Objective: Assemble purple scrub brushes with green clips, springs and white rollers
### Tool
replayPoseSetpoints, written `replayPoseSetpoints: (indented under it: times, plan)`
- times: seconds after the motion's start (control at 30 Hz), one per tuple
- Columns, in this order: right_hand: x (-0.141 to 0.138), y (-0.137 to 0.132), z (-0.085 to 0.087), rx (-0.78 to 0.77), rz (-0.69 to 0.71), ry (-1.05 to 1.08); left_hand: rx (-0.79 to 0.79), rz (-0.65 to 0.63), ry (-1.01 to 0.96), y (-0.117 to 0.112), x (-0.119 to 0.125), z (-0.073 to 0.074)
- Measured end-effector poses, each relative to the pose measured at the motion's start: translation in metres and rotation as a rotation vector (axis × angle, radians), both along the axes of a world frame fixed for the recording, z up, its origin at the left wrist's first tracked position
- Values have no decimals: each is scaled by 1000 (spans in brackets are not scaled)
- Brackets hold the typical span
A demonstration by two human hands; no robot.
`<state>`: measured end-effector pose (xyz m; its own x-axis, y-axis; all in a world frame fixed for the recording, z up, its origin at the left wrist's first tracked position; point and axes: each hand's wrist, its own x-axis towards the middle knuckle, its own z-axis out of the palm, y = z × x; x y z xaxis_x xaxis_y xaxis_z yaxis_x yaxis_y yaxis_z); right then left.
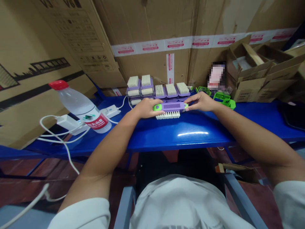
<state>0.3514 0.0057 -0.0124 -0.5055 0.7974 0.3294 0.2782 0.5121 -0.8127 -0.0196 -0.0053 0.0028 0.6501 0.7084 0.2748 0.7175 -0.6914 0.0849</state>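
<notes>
"How does the scrub brush (172, 107) look?"
"Purple slotted body, green ends, white bristle tufts on its near side."
"Where is it?"
"Over the blue table (152, 136), just in front of the other brushes (171, 90)."
"And the hands?"
"The left hand (146, 108) is curled round 1 green end; the right hand (200, 101), partly open, pinches the other."

A glossy blue table (202, 136) carries white-bristled purple brushes (159, 91), green plastic pieces (225, 101), a red-capped clear plastic bottle (81, 105) and white cables (51, 135).
</notes>
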Motion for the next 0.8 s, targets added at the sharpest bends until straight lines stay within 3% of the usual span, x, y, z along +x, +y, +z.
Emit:
replayPoseSetpoints:
  times: [0.37,0.8]
  plan:
    - [-8,-7,6,-39,23,42,-48,-21,-31,-1,0,2]
    - [-7,-3,-1,-156,-2,45,-123,-9,10,0,1,8]
